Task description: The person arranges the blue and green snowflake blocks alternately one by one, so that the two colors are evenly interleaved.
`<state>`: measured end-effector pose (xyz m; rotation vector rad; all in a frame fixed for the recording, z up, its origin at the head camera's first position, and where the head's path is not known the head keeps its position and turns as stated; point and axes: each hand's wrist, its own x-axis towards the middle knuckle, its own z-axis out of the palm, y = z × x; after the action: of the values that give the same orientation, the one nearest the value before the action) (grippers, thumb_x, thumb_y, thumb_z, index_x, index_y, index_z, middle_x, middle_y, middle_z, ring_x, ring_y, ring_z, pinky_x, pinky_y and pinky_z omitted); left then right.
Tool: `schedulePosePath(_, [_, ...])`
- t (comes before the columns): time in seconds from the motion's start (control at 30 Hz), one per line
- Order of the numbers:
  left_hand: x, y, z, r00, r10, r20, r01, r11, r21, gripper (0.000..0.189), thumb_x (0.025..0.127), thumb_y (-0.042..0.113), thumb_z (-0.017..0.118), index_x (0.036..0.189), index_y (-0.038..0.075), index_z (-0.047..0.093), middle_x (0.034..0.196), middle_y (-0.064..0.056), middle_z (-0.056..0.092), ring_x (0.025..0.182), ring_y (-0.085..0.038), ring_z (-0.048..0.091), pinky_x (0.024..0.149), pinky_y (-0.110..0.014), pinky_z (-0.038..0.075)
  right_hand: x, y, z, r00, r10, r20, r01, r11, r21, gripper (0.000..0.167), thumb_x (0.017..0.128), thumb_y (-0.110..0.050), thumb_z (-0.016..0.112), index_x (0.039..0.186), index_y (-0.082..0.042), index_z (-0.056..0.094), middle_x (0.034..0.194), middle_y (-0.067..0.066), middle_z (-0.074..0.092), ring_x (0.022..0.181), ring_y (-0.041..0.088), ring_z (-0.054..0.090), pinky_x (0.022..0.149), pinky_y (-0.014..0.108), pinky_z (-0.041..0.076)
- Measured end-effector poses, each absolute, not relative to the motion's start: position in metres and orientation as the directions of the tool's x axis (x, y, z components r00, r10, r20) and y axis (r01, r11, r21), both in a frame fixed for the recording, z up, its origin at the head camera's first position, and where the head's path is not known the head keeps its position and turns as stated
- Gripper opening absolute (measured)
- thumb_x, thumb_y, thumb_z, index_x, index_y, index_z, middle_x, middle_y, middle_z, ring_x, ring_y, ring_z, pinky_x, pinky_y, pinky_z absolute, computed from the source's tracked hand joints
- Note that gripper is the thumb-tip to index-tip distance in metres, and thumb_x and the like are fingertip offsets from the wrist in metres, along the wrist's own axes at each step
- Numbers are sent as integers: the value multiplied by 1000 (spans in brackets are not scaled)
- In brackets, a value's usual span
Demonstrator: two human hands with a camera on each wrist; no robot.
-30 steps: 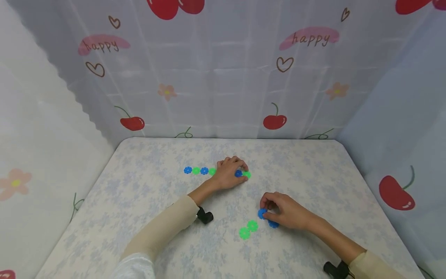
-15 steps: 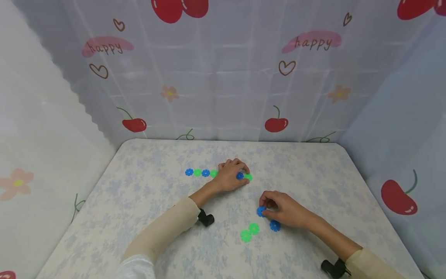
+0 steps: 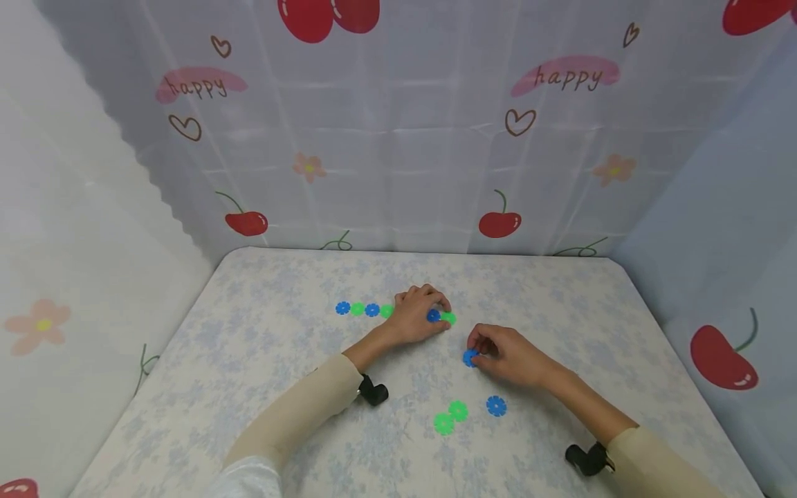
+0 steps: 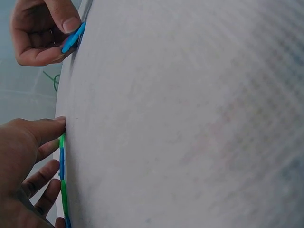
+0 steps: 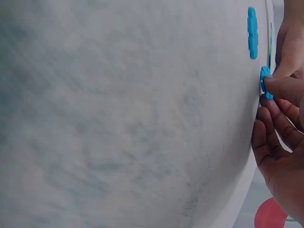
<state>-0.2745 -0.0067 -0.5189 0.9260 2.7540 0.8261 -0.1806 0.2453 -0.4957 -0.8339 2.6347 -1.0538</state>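
A row of flat, notched interlocking discs, alternating blue and green, lies across the table. Over its right part is my left hand [image 3: 418,315], thumb and index finger at opposite edges of the green end disc [image 3: 449,318]; the palm and fingers hide the row's middle. A blue disc [image 3: 434,315] shows inside that grip. To the lower right, my right hand [image 3: 510,356] pinches a single blue disc [image 3: 470,357] between thumb and fingers. The right wrist view shows this pinched disc [image 5: 266,83] tilted on edge, close over the table.
Two loose green discs [image 3: 444,424] lie near each other toward the front of the table [image 3: 280,277]. A loose blue disc [image 3: 496,406] lies to their right. Printed curtains [image 3: 405,138] stand behind the table and at both sides.
My right hand has moved away from me with the blue disc, toward the row's end, uncovering the other loose blue disc. My left hand keeps its place on the row. The head view has shifted slightly.
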Motion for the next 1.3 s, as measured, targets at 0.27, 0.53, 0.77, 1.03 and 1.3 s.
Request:
schedulePosePath(0.27, [-274, -7, -519, -809, 586, 53, 523, 674, 522, 26, 102, 42, 74, 125, 31, 70, 143, 2, 60, 131, -29, 51, 111, -61, 32, -199, 246, -499, -843, -533, 76, -443, 605, -662, 17, 96, -9, 81, 107, -10, 68, 93, -3, 70, 85, 6, 63, 77, 24, 54])
schedulePosePath(0.53, [-274, -6, -519, -808, 587, 51, 527, 681, 509, 27, 102, 42, 74, 126, 30, 71, 143, 2, 60, 130, -27, 52, 109, -59, 33, -215, 244, -501, -867, -493, 75, -422, 645, -637, 16, 97, -10, 81, 107, -10, 68, 93, -4, 70, 86, 7, 63, 80, 27, 56])
schedulePosePath(0.77, [-272, -7, -516, -809, 586, 38, 523, 689, 503, 27, 102, 43, 74, 126, 31, 70, 142, 3, 60, 129, -26, 52, 111, -60, 33, -228, 241, -502, -873, -482, 76, -418, 660, -624, 17, 97, -10, 80, 109, -10, 68, 94, -2, 70, 86, 8, 64, 79, 28, 56])
schedulePosePath(1.03, [-275, -6, -517, -806, 591, 34, 527, 690, 497, 27, 102, 44, 73, 126, 31, 70, 143, 3, 60, 128, -25, 52, 110, -59, 33, -239, 242, -502, -887, -459, 59, -392, 678, -621, 18, 97, -11, 79, 112, -8, 69, 97, 0, 71, 88, 10, 65, 81, 29, 56])
schedulePosePath(1.3, [-275, -5, -518, -814, 581, 28, 524, 711, 470, 27, 102, 46, 74, 125, 33, 70, 143, 3, 60, 128, -25, 52, 109, -59, 35, -247, 241, -506, -898, -428, 99, -392, 679, -620, 16, 96, -8, 79, 109, -6, 70, 98, 4, 71, 86, 11, 64, 80, 31, 57])
